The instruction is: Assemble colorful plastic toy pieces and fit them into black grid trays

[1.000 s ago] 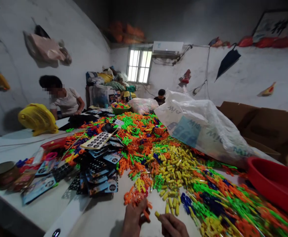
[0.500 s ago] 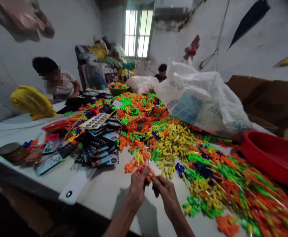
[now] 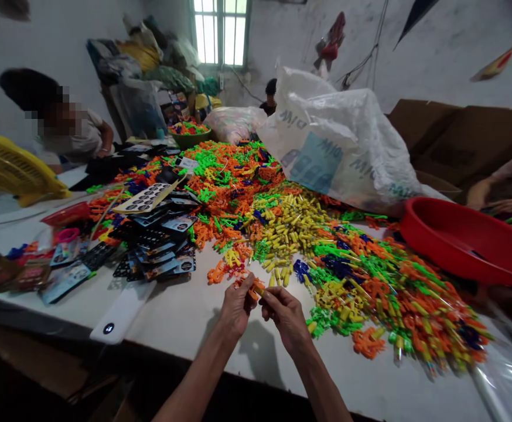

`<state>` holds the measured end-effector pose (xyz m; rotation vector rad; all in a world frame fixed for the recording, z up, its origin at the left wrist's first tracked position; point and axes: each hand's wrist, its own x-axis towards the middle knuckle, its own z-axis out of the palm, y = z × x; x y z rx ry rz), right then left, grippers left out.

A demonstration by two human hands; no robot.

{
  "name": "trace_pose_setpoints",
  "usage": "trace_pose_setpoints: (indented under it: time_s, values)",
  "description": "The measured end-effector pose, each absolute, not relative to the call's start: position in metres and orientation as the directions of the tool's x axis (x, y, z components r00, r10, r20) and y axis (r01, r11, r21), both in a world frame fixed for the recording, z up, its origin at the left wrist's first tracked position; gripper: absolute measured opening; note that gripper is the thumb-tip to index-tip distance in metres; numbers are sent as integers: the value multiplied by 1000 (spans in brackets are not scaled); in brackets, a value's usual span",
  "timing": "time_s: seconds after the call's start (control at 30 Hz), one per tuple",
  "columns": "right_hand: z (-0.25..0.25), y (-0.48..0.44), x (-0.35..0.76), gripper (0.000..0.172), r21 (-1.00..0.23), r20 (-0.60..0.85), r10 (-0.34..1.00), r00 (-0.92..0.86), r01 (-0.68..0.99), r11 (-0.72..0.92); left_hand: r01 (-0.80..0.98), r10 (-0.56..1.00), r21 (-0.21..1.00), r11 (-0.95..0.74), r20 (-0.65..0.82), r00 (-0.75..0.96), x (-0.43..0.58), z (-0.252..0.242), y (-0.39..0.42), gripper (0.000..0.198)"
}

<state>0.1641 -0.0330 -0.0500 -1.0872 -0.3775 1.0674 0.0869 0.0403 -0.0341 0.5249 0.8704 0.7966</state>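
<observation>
My left hand (image 3: 237,308) is closed on an orange plastic toy piece (image 3: 252,293) above the white table (image 3: 185,316). Close against it, my right hand (image 3: 287,316) pinches a small yellow plastic piece (image 3: 259,289), which meets the orange one; whether they are joined I cannot tell. Just beyond my fingers are loose orange pieces (image 3: 215,273) and a heap of small yellow pieces (image 3: 289,220). To the right spreads a pile of orange, green, blue and yellow toys (image 3: 379,293), some with clear, shiny parts.
Stacked printed cards (image 3: 161,252) and a white device (image 3: 118,316) lie to the left, near a yellow fan (image 3: 14,167). A white sack (image 3: 339,140) and a red basin (image 3: 467,246) stand to the right. One person (image 3: 71,135) sits at left; others are partly visible behind and right.
The view has turned right and slightly down, so the scene has slid left and up. A yellow piece now shows between my fingers, against the orange piece.
</observation>
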Motion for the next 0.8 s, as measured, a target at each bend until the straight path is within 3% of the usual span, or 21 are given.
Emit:
trace_pose_setpoints:
  time_s: [0.43, 0.67, 0.8]
  values:
    - [-63, -35, 167, 30, -714, -332, 855, 398, -698, 47, -442, 748, 605, 663, -509, 426, 91, -45, 39, 35]
    - [-64, -34, 162, 28, -769, -310, 812, 494, -633, 91, -442, 742, 596, 670, -535, 403, 89, -47, 41, 32]
    - [-64, -34, 162, 26, -748, -295, 837, 462, -656, 98, -390, 645, 514, 764, -583, 494, 87, -39, 42, 27]
